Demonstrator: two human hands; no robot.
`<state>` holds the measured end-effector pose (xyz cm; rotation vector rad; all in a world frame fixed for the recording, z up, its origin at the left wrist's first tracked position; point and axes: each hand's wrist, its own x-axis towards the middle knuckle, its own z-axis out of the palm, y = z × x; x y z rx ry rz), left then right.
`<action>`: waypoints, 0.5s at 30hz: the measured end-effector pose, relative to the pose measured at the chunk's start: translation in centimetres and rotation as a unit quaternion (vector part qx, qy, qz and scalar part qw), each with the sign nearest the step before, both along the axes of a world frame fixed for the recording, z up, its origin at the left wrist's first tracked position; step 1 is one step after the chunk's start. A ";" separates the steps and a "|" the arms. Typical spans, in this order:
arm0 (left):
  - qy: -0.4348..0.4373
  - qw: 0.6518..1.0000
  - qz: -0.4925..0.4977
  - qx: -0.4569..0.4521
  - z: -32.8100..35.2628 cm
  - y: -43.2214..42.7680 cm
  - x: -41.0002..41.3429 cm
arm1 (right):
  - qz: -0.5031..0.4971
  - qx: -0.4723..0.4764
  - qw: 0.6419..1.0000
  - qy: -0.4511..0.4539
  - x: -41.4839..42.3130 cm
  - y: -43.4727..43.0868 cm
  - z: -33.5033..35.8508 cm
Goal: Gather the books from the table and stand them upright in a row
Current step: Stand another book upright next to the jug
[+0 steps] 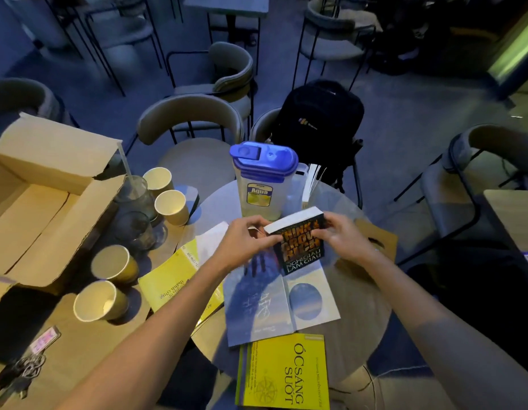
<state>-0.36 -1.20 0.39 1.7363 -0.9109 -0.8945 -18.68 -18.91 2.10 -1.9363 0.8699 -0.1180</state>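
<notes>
Both my hands hold a black book with orange lettering (301, 247) tilted up above the round table (360, 291). My left hand (248, 241) grips its left edge and my right hand (342, 235) grips its right edge. Under it a pale blue-white book (280, 303) lies open and flat. A yellow book (286, 371) lies flat at the near edge. Another yellow book (174, 279) lies flat to the left, with a white book or sheet (211, 241) partly under my left hand. One more book (311, 182) stands behind the pitcher, pages fanned.
A clear pitcher with a blue lid (262, 182) stands at the table's far side. Several paper cups (171, 205) and two glasses (135, 193) sit left, beside an open cardboard box (46, 208). Keys (26, 368) lie near left. Chairs and a black backpack (319, 122) stand beyond.
</notes>
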 end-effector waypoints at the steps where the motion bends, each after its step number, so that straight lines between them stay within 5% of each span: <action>1: -0.012 1.000 0.006 -0.014 0.1 -1.0 -0.8 | -0.009 -0.015 1.000 -0.001 -0.2 -0.8 0.1; 10: -0.118 0.986 0.112 -0.044 -1.4 -8.0 -6.3 | -0.065 -0.081 0.994 0.041 0.6 -6.0 -0.4; 15: -0.104 0.977 0.184 -0.022 -3.3 -10.0 -8.1 | -0.082 -0.045 0.993 0.074 1.5 -7.2 -1.1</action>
